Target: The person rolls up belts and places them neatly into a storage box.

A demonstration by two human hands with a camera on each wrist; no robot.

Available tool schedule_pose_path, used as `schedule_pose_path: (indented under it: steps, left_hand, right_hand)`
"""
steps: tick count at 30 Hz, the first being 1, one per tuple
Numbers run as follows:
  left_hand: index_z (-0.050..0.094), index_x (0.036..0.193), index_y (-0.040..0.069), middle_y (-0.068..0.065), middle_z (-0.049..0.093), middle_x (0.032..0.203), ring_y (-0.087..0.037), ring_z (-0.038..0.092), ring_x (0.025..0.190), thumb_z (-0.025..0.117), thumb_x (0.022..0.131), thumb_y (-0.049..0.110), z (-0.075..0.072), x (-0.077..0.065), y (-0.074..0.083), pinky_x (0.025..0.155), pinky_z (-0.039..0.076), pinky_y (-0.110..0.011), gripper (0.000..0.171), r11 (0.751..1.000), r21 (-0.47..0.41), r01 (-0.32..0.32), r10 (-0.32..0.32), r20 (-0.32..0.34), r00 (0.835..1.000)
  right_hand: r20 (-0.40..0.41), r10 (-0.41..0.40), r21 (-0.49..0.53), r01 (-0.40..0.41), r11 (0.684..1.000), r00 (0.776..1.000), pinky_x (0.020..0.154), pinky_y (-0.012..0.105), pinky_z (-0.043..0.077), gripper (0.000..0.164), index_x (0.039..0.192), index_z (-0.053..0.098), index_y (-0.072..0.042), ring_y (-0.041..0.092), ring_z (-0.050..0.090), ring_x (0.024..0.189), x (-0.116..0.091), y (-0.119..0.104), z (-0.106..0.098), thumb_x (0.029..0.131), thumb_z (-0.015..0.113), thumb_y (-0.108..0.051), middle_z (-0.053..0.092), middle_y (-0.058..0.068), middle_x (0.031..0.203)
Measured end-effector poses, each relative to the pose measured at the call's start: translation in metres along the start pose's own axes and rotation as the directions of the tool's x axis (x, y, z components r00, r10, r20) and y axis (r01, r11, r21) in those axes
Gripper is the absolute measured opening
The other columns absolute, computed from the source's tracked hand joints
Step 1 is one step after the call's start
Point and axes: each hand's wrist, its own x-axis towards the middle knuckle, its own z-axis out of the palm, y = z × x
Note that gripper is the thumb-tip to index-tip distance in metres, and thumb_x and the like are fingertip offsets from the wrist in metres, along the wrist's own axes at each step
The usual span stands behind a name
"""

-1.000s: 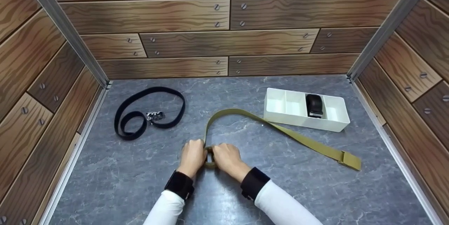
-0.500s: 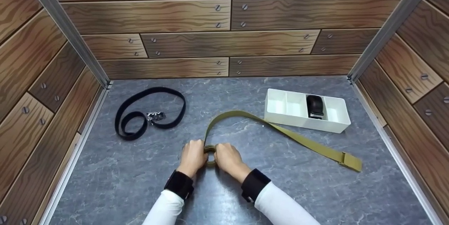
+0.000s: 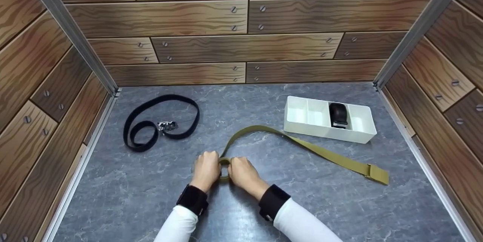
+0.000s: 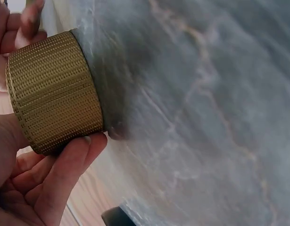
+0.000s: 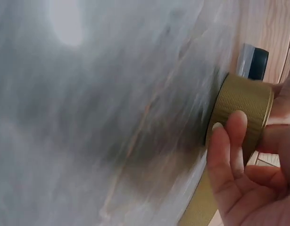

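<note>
An olive webbing belt [image 3: 260, 128] lies on the grey marbled surface. Its near end is wound into a small standing coil [image 4: 57, 94], with the rest arching away and to the right to a flat buckle end [image 3: 377, 174]. On the coil's left side, my left hand [image 3: 206, 171] grips it between thumb and fingers. My right hand [image 3: 244, 173] holds the opposite side, two fingertips [image 5: 237, 125] lying against the outer webbing in the right wrist view. A round gap shows inside the coil between the hands.
A white divided tray [image 3: 324, 131] stands at the back right with a rolled black belt [image 3: 338, 114] in one compartment. At the back left lies a loose black belt [image 3: 197, 115] with a silver buckle [image 3: 167, 125]. Wood-patterned walls [image 3: 241, 47] enclose the surface.
The belt's arch has sunk toward my hands, while its buckle end stays put. The coil's gap widened from a narrow slot to a round opening. Both hands keep nearly the same place.
</note>
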Motion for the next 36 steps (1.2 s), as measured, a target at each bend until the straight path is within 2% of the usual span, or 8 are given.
schedule_pose_path:
  steps: [4, 10, 18, 23, 26, 29, 32, 36]
  left_hand:
    - [0.060, 0.067, 0.004, -0.017, 0.066, 0.073, -0.039, 0.066, 0.066, 0.073, 0.076, 0.005, -0.001, 0.000, 0.000, 0.056, 0.052, -0.048, 0.016, 1.000, 0.004, -0.024, 0.024, 0.010, 1.000]
    - [0.061, 0.065, 0.005, -0.015, 0.066, 0.070, -0.037, 0.066, 0.065, 0.078, 0.074, 0.009, 0.000, 0.002, 0.001, 0.055, 0.051, -0.047, 0.020, 0.997, 0.023, -0.070, 0.070, 0.004, 0.998]
    - [0.055, 0.061, 0.008, -0.016, 0.064, 0.068, -0.039, 0.065, 0.063, 0.077, 0.071, 0.007, 0.004, 0.001, 0.001, 0.055, 0.051, -0.048, 0.024, 0.999, -0.041, -0.023, 0.022, -0.030, 0.999]
    - [0.056, 0.064, 0.007, -0.015, 0.064, 0.067, -0.038, 0.065, 0.063, 0.079, 0.073, 0.009, 0.003, 0.002, 0.002, 0.054, 0.050, -0.047, 0.024, 0.998, -0.012, -0.062, 0.061, -0.026, 0.998]
    - [0.059, 0.064, 0.006, -0.015, 0.066, 0.069, -0.038, 0.065, 0.063, 0.078, 0.073, 0.009, 0.003, 0.002, 0.002, 0.054, 0.050, -0.047, 0.021, 0.998, 0.018, -0.068, 0.068, -0.020, 0.997]
    - [0.060, 0.064, 0.006, -0.015, 0.067, 0.070, -0.038, 0.065, 0.063, 0.075, 0.073, 0.007, 0.004, 0.002, 0.001, 0.054, 0.051, -0.048, 0.017, 0.998, 0.036, -0.054, 0.055, -0.018, 0.998]
    - [0.060, 0.062, 0.006, -0.017, 0.066, 0.070, -0.039, 0.065, 0.064, 0.071, 0.072, 0.004, 0.003, 0.002, -0.004, 0.056, 0.051, -0.049, 0.015, 1.000, 0.031, -0.005, 0.006, -0.021, 1.000]
    - [0.060, 0.063, 0.004, -0.020, 0.066, 0.071, -0.043, 0.065, 0.066, 0.068, 0.070, 0.002, -0.002, 0.000, -0.017, 0.056, 0.050, -0.051, 0.011, 0.997, -0.001, 0.077, -0.077, -0.040, 0.996]
  right_hand:
    - [0.028, -0.033, -0.054, 0.034, 0.998, 0.999, 0.050, 0.032, 0.048, 0.020, 0.065, 0.057, -0.007, 0.024, 0.062, 0.058, 0.003, 0.000, -0.002, 0.084, 0.059, 0.000, 0.061, 0.009, 0.065]
    - [0.062, -0.111, -0.115, 0.117, 0.986, 0.992, 0.054, 0.033, 0.050, 0.017, 0.076, 0.064, -0.008, 0.025, 0.063, 0.066, 0.006, 0.002, -0.003, 0.090, 0.057, -0.001, 0.062, 0.008, 0.071]
    - [0.046, 0.041, -0.052, -0.039, 0.998, 0.998, 0.053, 0.035, 0.050, 0.017, 0.070, 0.060, -0.005, 0.028, 0.063, 0.061, -0.001, -0.001, -0.005, 0.087, 0.062, -0.003, 0.060, 0.010, 0.066]
    - [0.040, -0.060, -0.085, 0.064, 0.994, 0.997, 0.053, 0.035, 0.050, 0.015, 0.073, 0.062, -0.005, 0.028, 0.064, 0.064, 0.003, 0.005, -0.005, 0.084, 0.058, 0.003, 0.063, 0.011, 0.070]
    - [0.050, -0.078, -0.065, 0.081, 0.995, 0.996, 0.057, 0.037, 0.052, 0.016, 0.078, 0.065, -0.008, 0.028, 0.065, 0.069, 0.003, 0.007, -0.005, 0.091, 0.057, -0.003, 0.064, 0.010, 0.075]
    - [0.083, 0.038, -0.049, -0.034, 0.998, 0.996, 0.062, 0.041, 0.054, 0.023, 0.097, 0.067, -0.004, 0.031, 0.065, 0.076, 0.000, 0.008, -0.007, 0.100, 0.052, -0.022, 0.063, 0.015, 0.091]
    - [0.110, 0.245, -0.020, -0.244, 0.970, 0.963, 0.053, 0.040, 0.053, 0.038, 0.122, 0.057, -0.001, 0.029, 0.062, 0.068, -0.004, 0.014, -0.013, 0.100, 0.054, -0.032, 0.052, 0.023, 0.118]
    - [0.064, 0.410, 0.002, -0.411, 0.912, 0.910, 0.040, 0.029, 0.045, 0.052, 0.138, 0.039, -0.001, 0.020, 0.052, 0.052, -0.008, 0.037, -0.025, 0.091, 0.061, -0.006, 0.031, 0.030, 0.137]
